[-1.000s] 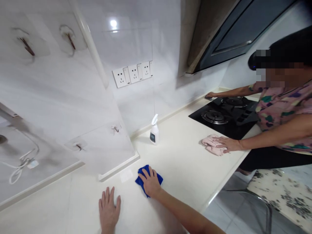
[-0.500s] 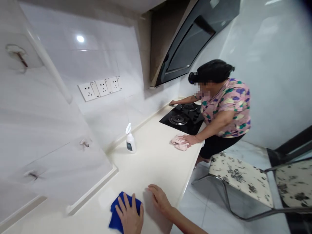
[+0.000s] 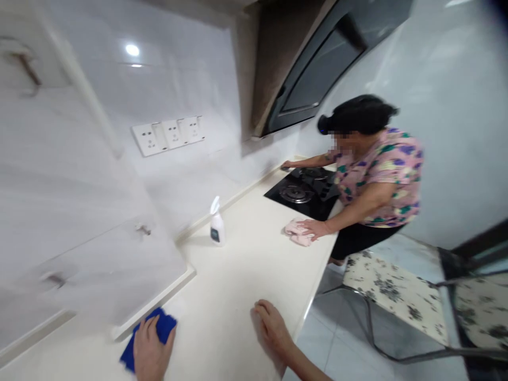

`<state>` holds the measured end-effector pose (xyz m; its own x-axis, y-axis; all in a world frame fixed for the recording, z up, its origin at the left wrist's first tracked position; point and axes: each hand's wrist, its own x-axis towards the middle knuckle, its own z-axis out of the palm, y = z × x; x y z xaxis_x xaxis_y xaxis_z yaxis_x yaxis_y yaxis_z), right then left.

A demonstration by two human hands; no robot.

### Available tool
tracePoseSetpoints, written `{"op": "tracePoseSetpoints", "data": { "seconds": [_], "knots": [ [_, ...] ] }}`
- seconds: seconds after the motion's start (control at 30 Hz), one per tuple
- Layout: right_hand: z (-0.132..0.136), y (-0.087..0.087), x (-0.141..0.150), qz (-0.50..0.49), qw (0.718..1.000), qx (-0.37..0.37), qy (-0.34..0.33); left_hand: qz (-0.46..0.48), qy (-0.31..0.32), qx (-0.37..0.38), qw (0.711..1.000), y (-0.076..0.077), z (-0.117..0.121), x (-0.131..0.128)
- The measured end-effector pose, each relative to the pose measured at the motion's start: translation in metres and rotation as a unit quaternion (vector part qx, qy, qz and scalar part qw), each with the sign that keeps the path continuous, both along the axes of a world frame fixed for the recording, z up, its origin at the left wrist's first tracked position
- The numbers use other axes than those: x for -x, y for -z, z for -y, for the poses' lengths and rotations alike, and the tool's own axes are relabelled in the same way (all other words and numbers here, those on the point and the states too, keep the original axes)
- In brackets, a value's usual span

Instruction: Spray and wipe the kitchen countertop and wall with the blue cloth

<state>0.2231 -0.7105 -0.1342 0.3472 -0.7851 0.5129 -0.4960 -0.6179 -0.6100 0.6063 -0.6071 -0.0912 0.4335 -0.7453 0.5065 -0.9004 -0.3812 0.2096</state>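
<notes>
My left hand (image 3: 148,353) lies on a blue cloth (image 3: 162,325) and presses it onto the cream countertop (image 3: 238,286), close to the raised white ledge (image 3: 159,304) at the wall. My right hand (image 3: 273,330) rests flat on the counter near its front edge, fingers stretched out, holding nothing. A white spray bottle (image 3: 216,229) stands upright further back by the wall, out of reach of both hands.
Another person stands at the far end, one hand on a pink cloth (image 3: 297,233), the other by the black gas hob (image 3: 304,193). A range hood (image 3: 317,69) hangs above. Wall sockets (image 3: 169,135) sit over the counter. Two patterned chairs (image 3: 392,296) stand on the floor at right.
The blue cloth went from under my right hand to under my left, then slid left towards the ledge. My right hand moved to the counter's front edge. The view swung right.
</notes>
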Motion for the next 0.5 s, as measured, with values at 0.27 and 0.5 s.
{"op": "tracePoseSetpoints", "data": {
  "seconds": [0.27, 0.5],
  "knots": [
    [-0.002, 0.026, 0.012, -0.039, 0.999, 0.003, -0.005, 0.005, -0.101, -0.064, 0.993, -0.018, -0.08, -0.032],
    [-0.003, 0.02, 0.014, -0.061, 0.998, 0.005, -0.003, 0.029, -0.209, -0.052, 0.976, -0.012, -0.096, -0.019]
  ]
}}
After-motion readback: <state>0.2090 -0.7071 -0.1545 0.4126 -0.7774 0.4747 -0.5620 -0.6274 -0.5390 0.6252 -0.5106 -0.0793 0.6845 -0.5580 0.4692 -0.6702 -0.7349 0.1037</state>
